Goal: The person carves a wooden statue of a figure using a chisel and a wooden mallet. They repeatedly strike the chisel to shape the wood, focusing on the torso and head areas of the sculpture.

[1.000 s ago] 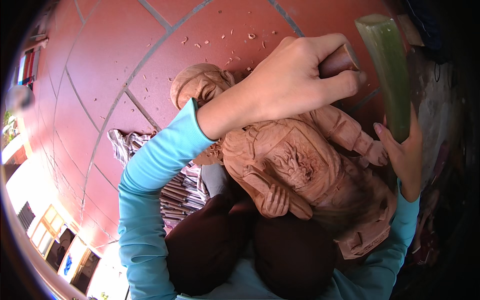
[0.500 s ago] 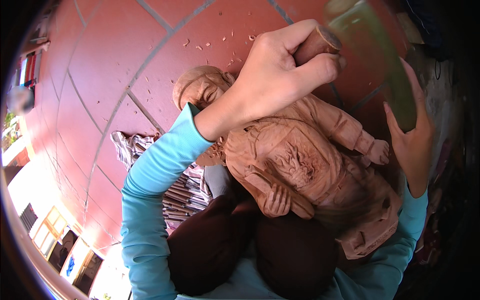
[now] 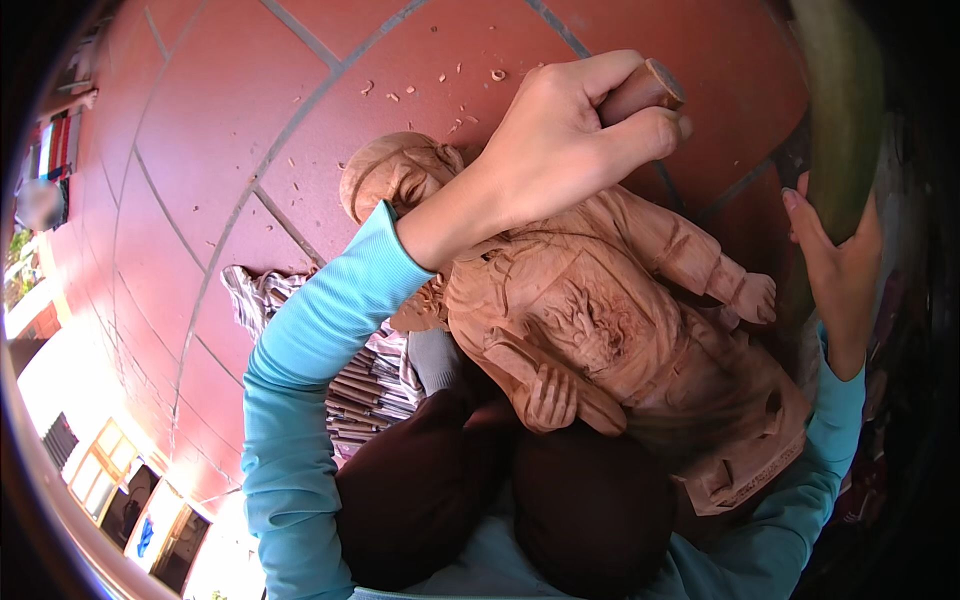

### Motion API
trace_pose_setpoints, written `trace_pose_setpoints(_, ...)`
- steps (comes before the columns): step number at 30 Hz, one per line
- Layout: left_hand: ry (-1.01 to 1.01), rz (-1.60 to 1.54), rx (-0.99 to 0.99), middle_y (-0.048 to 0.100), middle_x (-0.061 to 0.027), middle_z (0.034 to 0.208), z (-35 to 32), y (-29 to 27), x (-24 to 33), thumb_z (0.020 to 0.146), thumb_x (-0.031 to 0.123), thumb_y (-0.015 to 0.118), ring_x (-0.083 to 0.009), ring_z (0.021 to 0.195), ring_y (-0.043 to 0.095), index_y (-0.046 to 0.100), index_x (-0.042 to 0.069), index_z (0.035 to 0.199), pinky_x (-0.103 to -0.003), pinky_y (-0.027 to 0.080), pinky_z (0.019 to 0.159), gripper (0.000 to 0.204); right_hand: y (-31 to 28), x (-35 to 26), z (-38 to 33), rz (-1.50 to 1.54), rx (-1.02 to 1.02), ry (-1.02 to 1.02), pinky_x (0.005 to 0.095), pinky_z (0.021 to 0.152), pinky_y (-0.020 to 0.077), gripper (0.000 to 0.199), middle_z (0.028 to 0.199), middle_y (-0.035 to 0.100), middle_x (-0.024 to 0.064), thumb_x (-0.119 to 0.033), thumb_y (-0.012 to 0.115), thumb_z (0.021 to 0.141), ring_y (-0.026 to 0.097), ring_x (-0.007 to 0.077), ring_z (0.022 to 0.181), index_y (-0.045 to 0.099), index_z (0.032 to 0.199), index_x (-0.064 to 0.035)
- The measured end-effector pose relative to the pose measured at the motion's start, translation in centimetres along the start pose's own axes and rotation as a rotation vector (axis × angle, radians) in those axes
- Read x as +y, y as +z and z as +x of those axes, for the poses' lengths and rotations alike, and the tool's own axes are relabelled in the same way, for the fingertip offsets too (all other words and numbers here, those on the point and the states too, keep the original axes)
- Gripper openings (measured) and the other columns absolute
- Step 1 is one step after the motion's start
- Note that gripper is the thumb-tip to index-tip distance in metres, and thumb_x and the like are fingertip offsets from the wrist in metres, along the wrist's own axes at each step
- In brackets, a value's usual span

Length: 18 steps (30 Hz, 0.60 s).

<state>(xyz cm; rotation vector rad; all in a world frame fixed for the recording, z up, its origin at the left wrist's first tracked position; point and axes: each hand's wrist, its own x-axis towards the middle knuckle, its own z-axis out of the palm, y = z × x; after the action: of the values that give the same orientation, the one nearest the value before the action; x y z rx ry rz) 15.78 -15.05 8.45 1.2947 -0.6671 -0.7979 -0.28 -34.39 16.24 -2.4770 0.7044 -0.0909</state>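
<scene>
A reddish-brown carved wooden statue [image 3: 590, 270] of a robed figure lies on its back across my lap, its head [image 3: 385, 170] toward the far left. My left hand [image 3: 560, 135] is closed round a wood chisel [image 3: 643, 92] above the statue's chest and shoulder. Only the end of its round wooden handle shows; the blade is hidden behind my hand and wrist. On the right, my right hand [image 3: 840, 275] grips a long greenish wooden mallet [image 3: 845, 120], raised apart from the chisel and blurred by motion.
Wood shavings [image 3: 395, 96] are scattered on the red tiled floor [image 3: 230, 150]. Left of my knees, a striped cloth roll [image 3: 262, 295] holds several carving tools [image 3: 370, 405]. My dark-trousered knees [image 3: 590, 500] are beneath the statue. A doorway and window [image 3: 105, 460] appear at the lower left.
My right hand has swung the mallet to the right, away from the chisel handle. My left hand stays nearly in place with the chisel, and the statue has barely shifted.
</scene>
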Motion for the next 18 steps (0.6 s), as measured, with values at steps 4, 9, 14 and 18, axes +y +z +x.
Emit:
trace_pose_setpoints(4, 0.014, -0.03, 0.004, 0.041, 0.0069, 0.061, 0.0, 0.0, -0.7, 0.086, 0.01, 0.064, 0.0007, 0.054, 0.041, 0.053, 0.005, 0.074, -0.019, 0.033, 0.046, 0.017, 0.2, -0.1, 0.5, -0.076, 0.023, -0.259, 0.0288, 0.08, 0.0499, 0.045, 0.104, 0.064, 0.0099, 0.004, 0.062, 0.083, 0.062, 0.0174, 0.094, 0.052, 0.126, -0.0027)
trace_pose_setpoints(9, -0.053, 0.048, -0.033, 0.045, 0.0047, 0.06, 0.3, -0.1, -0.2, 0.086, 0.012, 0.063, -0.0007, 0.053, 0.044, 0.054, 0.004, 0.077, -0.019, 0.034, 0.045, 0.015, -0.4, 0.8, 0.1, 0.016, -0.04, 0.06, 0.0342, 0.084, 0.0501, 0.061, 0.124, 0.06, 0.0131, 0.012, 0.058, 0.077, 0.061, 0.029, 0.111, 0.048, 0.134, -0.0082)
trace_pose_setpoints(14, -0.198, -0.067, 0.072, 0.052, -0.0003, 0.063, 1.8, -1.6, 1.0, 0.088, 0.015, 0.062, -0.0034, 0.05, 0.045, 0.053, 0.002, 0.073, -0.021, 0.035, 0.044, 0.021, 0.4, 0.1, -0.2, -0.095, -0.062, -0.282, 0.0322, 0.09, 0.0467, 0.054, 0.125, 0.058, 0.0142, 0.002, 0.062, 0.084, 0.058, 0.0231, 0.112, 0.045, 0.135, -0.003)
trace_pose_setpoints(18, 0.016, 0.28, -0.092, 0.048, -0.0037, 0.059, 2.4, -0.2, 1.7, 0.081, 0.029, 0.063, -0.0122, 0.057, 0.046, 0.053, -0.001, 0.075, -0.031, 0.04, 0.054, 0.032, 0.8, 1.3, -0.8, 0.087, 0.049, -0.116, 0.0289, 0.084, 0.047, 0.048, 0.108, 0.062, 0.0097, -0.002, 0.064, 0.085, 0.059, 0.0158, 0.095, 0.049, 0.13, -0.0021)
